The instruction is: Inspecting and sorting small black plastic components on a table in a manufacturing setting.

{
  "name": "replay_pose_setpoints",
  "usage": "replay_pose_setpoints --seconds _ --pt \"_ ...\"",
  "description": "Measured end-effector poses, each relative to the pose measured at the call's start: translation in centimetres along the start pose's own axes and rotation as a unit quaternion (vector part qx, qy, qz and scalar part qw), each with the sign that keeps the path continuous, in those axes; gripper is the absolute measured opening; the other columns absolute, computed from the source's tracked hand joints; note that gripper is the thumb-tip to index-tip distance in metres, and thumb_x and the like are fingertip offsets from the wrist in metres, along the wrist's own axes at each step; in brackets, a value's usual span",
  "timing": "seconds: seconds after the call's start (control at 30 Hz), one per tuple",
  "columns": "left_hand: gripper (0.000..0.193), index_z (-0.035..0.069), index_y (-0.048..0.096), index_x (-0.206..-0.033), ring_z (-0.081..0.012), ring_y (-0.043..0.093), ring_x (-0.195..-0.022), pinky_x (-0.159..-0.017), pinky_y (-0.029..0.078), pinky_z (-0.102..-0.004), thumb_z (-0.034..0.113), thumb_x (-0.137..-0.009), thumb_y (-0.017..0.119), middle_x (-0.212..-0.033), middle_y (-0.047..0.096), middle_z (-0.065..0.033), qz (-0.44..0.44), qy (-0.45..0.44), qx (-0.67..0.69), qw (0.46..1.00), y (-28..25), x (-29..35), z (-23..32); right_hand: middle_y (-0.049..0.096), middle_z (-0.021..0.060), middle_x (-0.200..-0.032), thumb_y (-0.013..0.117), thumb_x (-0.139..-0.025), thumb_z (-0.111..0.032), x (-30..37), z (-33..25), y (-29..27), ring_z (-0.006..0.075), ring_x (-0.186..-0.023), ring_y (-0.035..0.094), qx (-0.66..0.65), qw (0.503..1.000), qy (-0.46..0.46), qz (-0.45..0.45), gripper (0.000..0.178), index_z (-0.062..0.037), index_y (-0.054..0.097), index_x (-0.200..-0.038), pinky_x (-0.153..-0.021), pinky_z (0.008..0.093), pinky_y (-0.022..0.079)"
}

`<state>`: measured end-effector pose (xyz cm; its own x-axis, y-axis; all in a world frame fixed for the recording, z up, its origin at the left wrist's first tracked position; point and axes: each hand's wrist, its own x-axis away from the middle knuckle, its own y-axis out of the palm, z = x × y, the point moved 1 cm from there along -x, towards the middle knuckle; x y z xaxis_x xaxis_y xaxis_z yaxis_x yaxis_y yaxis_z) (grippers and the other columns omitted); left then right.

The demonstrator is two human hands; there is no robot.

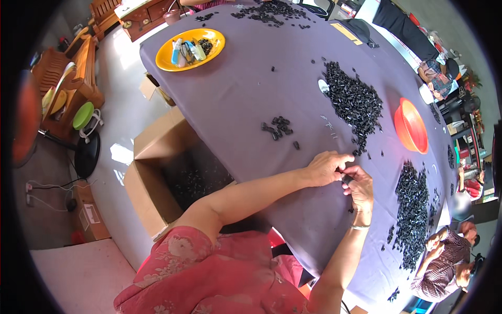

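Note:
Over the grey-purple tablecloth (230, 89), my two hands meet near the middle of the table. My right hand (361, 189), with a bracelet at its wrist, pinches a small black plastic part (346, 179). Close against it, my left hand (328, 168) has its fingertips drawn together; what lies between them is too small to make out. Just beyond the hands spreads a large pile of small black parts (353, 99). A smaller cluster of such parts (277, 127) lies to the left of my hands.
An open cardboard box (151, 196) with black pieces inside stands below the table's left edge. A yellow plate (217, 39) holds small bottles and parts. Right of the pile sits an orange-red bowl (410, 125), near another black pile (410, 220). Other people sit along the right side.

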<state>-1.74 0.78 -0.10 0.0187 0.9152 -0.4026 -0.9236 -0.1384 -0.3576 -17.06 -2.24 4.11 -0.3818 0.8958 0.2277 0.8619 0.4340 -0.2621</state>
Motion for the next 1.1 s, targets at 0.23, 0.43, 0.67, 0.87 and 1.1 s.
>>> replay_pose_setpoints --seconds 0.23,0.43,0.67,0.87,1.1 --pt "0.049 0.008 0.057 -0.119 -0.0261 0.059 -0.084 -0.077 0.047 -0.0394 0.011 -0.071 0.069 -0.089 0.064 -0.0072 -0.047 -0.025 -0.004 0.999 -0.2 -0.3 0.1 0.063 0.0017 -0.072 0.062 -0.079 0.0 0.3 -0.2 -0.1 0.0051 -0.052 0.05 -0.001 0.999 0.041 0.027 0.006 -0.0044 0.064 -0.081 -0.04 0.0181 0.037" --pt "0.043 0.008 0.06 -0.113 -0.0262 0.058 -0.085 -0.08 0.046 -0.0401 0.014 -0.072 0.069 -0.089 0.064 -0.0063 -0.066 0.012 -0.046 0.997 -0.6 -0.6 0.1 0.063 0.0032 -0.075 0.054 -0.076 0.005 0.2 -0.2 0.2 0.0041 -0.05 0.049 0.004 0.999 0.031 0.018 0.013 -0.0024 0.063 -0.083 -0.037 0.0165 0.037" --pt "0.045 0.007 0.06 -0.113 -0.0264 0.061 -0.089 -0.081 0.047 -0.0398 0.017 -0.07 0.071 -0.09 0.065 -0.0073 -0.035 -0.03 0.016 0.999 -0.4 -0.4 0.1 0.056 -0.0015 -0.067 0.064 -0.077 -0.004 0.1 -0.1 -0.4 0.0031 -0.049 0.046 -0.004 0.999 0.053 0.002 0.006 -0.0054 0.059 -0.08 -0.04 0.016 0.037" --pt "0.045 0.006 0.06 -0.112 -0.0264 0.063 -0.081 -0.075 0.049 -0.0385 0.016 -0.069 0.072 -0.084 0.066 -0.0071 -0.052 -0.041 0.037 0.997 -0.5 -0.7 0.1 0.052 -0.0027 -0.063 0.066 -0.076 -0.008 -0.4 -0.5 -0.7 0.003 -0.048 0.045 -0.007 0.998 0.064 -0.018 0.011 -0.0068 0.055 -0.078 -0.041 0.0169 0.037" --pt "0.048 0.005 0.06 -0.113 -0.0254 0.062 -0.08 -0.074 0.049 -0.037 0.012 -0.067 0.071 -0.084 0.066 -0.0063 -0.065 -0.039 0.038 0.996 -0.5 -0.8 0.0 0.053 -0.0012 -0.066 0.061 -0.075 -0.001 -1.1 -0.5 -2.0 0.0065 -0.054 0.048 -0.02 0.994 0.063 -0.093 0.008 -0.0053 0.055 -0.08 -0.047 0.0191 0.039"
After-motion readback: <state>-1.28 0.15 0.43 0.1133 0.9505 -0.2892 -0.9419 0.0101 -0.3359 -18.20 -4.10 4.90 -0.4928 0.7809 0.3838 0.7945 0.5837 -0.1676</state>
